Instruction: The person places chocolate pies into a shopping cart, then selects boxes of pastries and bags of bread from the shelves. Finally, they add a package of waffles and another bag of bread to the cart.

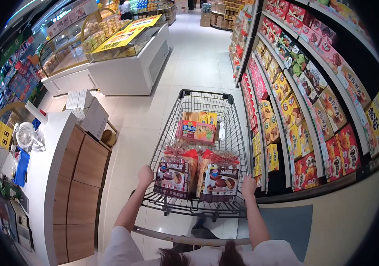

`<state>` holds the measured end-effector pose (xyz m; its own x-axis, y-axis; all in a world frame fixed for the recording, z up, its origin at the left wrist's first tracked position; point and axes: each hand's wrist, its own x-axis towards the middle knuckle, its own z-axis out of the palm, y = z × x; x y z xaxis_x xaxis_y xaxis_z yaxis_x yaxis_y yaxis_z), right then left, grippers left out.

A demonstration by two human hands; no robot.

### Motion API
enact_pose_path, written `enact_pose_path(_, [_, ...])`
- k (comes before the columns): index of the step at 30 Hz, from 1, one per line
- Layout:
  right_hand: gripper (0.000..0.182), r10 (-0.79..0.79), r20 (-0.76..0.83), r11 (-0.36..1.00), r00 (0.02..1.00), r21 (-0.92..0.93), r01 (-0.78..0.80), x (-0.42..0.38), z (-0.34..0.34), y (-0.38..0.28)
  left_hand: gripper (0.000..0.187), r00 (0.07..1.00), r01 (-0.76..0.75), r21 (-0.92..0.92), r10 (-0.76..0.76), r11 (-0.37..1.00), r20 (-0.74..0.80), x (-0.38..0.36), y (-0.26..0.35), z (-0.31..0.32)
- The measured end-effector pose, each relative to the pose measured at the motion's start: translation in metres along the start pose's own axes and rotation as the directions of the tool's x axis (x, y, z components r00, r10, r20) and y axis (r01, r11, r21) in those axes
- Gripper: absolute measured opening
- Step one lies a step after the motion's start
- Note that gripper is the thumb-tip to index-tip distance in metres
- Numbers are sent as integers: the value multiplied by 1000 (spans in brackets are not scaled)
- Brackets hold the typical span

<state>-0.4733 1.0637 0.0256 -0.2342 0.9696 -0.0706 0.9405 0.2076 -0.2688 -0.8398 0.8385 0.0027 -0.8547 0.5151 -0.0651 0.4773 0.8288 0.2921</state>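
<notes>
A wire shopping cart [205, 94] stands in front of me, seen from above. My left hand [145, 176] is closed on the left side rim of its basket. On the opposite rim, my right hand [249, 186] is closed as well. Between them in the near end of the basket stand two clear packs of chocolate snack cakes, a left pack [172, 177] and a right pack [219, 179], with gathered tops. Farther in lies a pink-and-red snack box [196, 131], with yellow packages [207, 117] behind it. The cart's handle bar [189, 240] passes close to my body.
Shelves of boxed snacks [287, 88] rise close along the right. At left are a white-topped counter [59, 128] with a small fan [29, 135], and white boxes [93, 119]. A white display case [123, 73] stands ahead left. The tiled aisle [198, 48] runs forward.
</notes>
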Motion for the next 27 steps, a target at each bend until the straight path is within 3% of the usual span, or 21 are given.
enact_pose_path(6, [26,2,-19,1000,1000,-2,-2,73,9,-29,19,992,34,-9,-32,999,126,82,29,4])
enact_pose_path(10, [25,19,-4,1000,1000,10,-19,121,8,-50,23,1000,-5,19,5,1000,16,132,49,12])
enact_pose_path(16, [25,57,0,998,998,-27,-57,186,9,-86,19,996,26,45,-30,999,81,208,82,8])
enact_pose_path(27, [27,114,24,993,993,-32,-113,311,20,-137,17,999,8,-4,-7,1000,49,341,138,17])
